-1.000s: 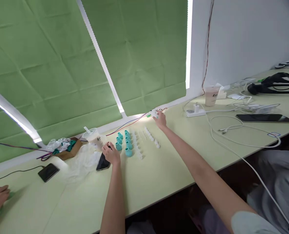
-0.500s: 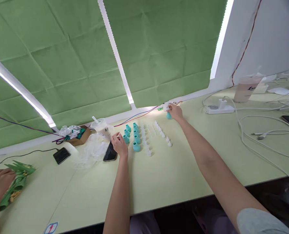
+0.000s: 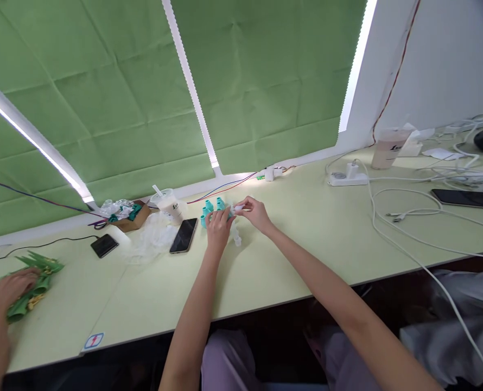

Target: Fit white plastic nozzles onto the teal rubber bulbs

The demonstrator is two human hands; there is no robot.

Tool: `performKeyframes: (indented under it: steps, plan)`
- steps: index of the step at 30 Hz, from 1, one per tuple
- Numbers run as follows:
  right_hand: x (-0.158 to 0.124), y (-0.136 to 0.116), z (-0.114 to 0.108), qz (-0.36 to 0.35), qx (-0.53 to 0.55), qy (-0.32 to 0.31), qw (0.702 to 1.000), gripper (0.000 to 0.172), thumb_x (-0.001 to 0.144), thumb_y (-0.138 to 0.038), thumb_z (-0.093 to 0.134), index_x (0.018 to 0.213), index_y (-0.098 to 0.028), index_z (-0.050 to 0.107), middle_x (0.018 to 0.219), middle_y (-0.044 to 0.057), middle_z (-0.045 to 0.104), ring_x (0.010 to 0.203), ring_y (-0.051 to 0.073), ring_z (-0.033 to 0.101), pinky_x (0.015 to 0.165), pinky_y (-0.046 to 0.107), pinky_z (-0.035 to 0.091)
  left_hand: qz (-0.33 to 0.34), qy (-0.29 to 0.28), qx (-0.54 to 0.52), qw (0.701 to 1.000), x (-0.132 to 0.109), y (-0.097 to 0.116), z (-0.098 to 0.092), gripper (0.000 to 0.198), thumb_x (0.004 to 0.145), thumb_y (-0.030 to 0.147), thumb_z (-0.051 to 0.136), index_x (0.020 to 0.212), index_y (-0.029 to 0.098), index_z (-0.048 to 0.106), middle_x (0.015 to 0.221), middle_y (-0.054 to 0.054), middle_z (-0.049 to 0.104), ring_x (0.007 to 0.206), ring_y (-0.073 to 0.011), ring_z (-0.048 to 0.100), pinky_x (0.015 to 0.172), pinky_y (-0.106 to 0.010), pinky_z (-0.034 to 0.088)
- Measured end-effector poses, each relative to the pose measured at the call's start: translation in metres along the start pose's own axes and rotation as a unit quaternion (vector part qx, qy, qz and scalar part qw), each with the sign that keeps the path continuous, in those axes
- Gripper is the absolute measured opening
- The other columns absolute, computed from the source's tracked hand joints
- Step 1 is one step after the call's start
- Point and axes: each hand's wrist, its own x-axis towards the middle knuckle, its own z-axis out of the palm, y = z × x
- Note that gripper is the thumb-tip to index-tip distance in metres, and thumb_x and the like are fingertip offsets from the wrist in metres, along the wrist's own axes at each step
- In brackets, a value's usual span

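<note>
My left hand [image 3: 218,227] rests over the teal cone-shaped pieces [image 3: 209,207], its fingers curled on one of them. My right hand [image 3: 256,213] sits just to its right and pinches a small white cap [image 3: 237,208] at the fingertips. The two hands nearly meet above the rows of parts. A few small white caps [image 3: 237,239] show on the pale green table [image 3: 290,255] below the hands; most of the rows are hidden by my hands.
A black phone [image 3: 183,235] lies left of my left hand, beside a drink cup [image 3: 169,203], clear plastic wrap [image 3: 151,244] and a brown box [image 3: 129,215]. Another phone [image 3: 103,245] lies further left. Another person's hand [image 3: 11,290] holds green pieces. A power strip [image 3: 345,177], cables and a cup [image 3: 385,147] lie right.
My right hand came back from the far edge of the table to the rows of parts. My left hand moved right off the phone onto the teal pieces.
</note>
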Motion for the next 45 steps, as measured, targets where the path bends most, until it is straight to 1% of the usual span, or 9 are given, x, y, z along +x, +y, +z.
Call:
performKeyframes:
  steps: [3,6,9,12,15,19,26,33,45]
  plan:
    - [-0.003,0.011,0.003,-0.003,-0.019,0.014,1.0,0.029,0.064,-0.045,0.069,0.07,-0.022,0.053,0.085,0.003,0.069,0.082,0.018,0.065,0.073,0.033,0.054,0.009,-0.001,0.021,1.0,0.0,-0.007,0.005,0.038,0.091,0.048,0.035,0.109,0.025,0.06,0.102,-0.007,0.067,0.098,-0.0229,0.06,0.097,-0.038,0.032]
    - [-0.002,0.009,0.003,-0.035,-0.035,0.07,0.996,0.028,0.066,-0.044,0.068,0.069,-0.022,0.052,0.086,0.005,0.069,0.087,0.02,0.064,0.071,0.032,0.053,-0.01,0.017,0.029,0.999,0.001,-0.011,0.004,0.038,0.09,0.05,0.038,0.1,0.023,0.063,0.094,-0.008,0.068,0.092,-0.0226,0.061,0.094,-0.038,0.034]
    - [0.002,0.004,-0.008,-0.036,-0.025,0.148,0.988,0.029,0.067,-0.044,0.067,0.074,-0.022,0.051,0.092,0.006,0.068,0.09,0.02,0.063,0.066,0.03,0.053,-0.09,0.073,0.02,0.993,0.005,-0.019,0.0,0.035,0.087,0.049,0.044,0.095,0.022,0.064,0.093,-0.009,0.068,0.091,-0.0222,0.061,0.093,-0.039,0.035]
    - [0.011,0.007,-0.027,-0.009,0.002,0.183,0.983,0.032,0.068,-0.042,0.066,0.089,-0.022,0.053,0.098,0.006,0.067,0.086,0.018,0.061,0.06,0.027,0.051,-0.206,0.127,0.001,0.97,0.008,-0.038,-0.004,0.031,0.086,0.046,0.047,0.096,0.021,0.062,0.094,-0.007,0.068,0.093,-0.0219,0.061,0.092,-0.039,0.037]
    - [0.019,0.017,-0.043,0.036,0.034,0.14,0.989,0.037,0.068,-0.039,0.066,0.099,-0.022,0.057,0.097,0.005,0.067,0.082,0.015,0.06,0.066,0.028,0.051,-0.3,0.129,-0.034,0.945,0.008,-0.062,-0.003,0.028,0.084,0.041,0.051,0.101,0.02,0.058,0.097,-0.006,0.067,0.092,-0.0204,0.062,0.086,-0.034,0.042]
    - [0.019,0.026,-0.047,0.075,0.112,0.053,0.989,0.032,0.064,-0.041,0.072,0.085,-0.02,0.061,0.097,0.005,0.066,0.082,0.015,0.063,0.083,0.034,0.05,-0.357,0.097,-0.061,0.927,0.003,-0.083,0.006,0.032,0.081,0.033,0.054,0.11,0.02,0.05,0.097,-0.006,0.067,0.085,-0.0195,0.064,0.078,-0.03,0.046]
    - [0.012,0.016,-0.04,0.073,0.128,-0.04,0.988,0.033,0.068,-0.046,0.071,0.085,-0.023,0.055,0.096,0.004,0.068,0.086,0.017,0.063,0.091,0.038,0.044,-0.34,0.136,-0.064,0.928,0.001,-0.087,0.013,0.031,0.081,0.036,0.054,0.108,0.021,0.05,0.101,-0.006,0.065,0.088,-0.0217,0.063,0.079,-0.032,0.047]
    - [0.011,0.012,-0.038,0.058,0.112,-0.076,0.989,0.035,0.071,-0.051,0.066,0.089,-0.024,0.05,0.101,0.004,0.069,0.081,0.016,0.064,0.083,0.034,0.043,-0.335,0.128,-0.065,0.931,0.003,-0.085,0.009,0.034,0.081,0.034,0.053,0.112,0.022,0.048,0.099,-0.006,0.065,0.084,-0.0201,0.063,0.076,-0.03,0.047]
    - [0.009,0.013,-0.036,0.089,0.123,-0.11,0.982,0.037,0.072,-0.054,0.064,0.086,-0.024,0.047,0.095,0.003,0.068,0.087,0.018,0.066,0.083,0.034,0.045,-0.368,0.03,-0.048,0.928,0.005,-0.089,-0.019,0.032,0.075,0.036,0.06,0.105,0.025,0.053,0.096,-0.002,0.067,0.087,-0.0196,0.063,0.074,-0.029,0.045]
